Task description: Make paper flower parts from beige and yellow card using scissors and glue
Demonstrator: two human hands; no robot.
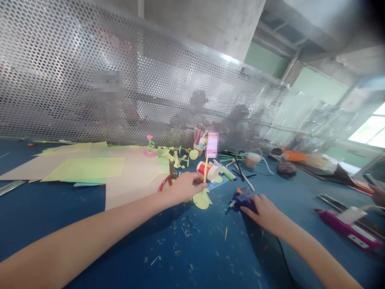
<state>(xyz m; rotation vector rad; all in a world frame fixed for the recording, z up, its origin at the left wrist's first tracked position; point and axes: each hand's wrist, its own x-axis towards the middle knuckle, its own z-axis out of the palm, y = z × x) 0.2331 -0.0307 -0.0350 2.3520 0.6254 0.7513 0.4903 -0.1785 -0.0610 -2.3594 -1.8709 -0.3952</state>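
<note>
In the head view my left hand (188,186) pinches a thin yellow stem (205,170) near its lower end. The stem stands upright on a round yellow paper base (201,200) on the blue table. A pale, blurred card (212,143) shows at the stem's top. My right hand (264,210) is wrapped round a dark blue glue gun (244,200) with an orange tip, which points toward the base a short way off. A red and white cup (208,171) lies on its side behind the stem.
Large paper sheets (135,176) and red-handled scissors (165,182) lie at the left. Behind are a pink flower piece (149,146), yellow scraps and a pen holder (199,144). At the right are a purple power strip (350,228) and another person's hand (377,195). A perforated metal screen (120,80) stands behind.
</note>
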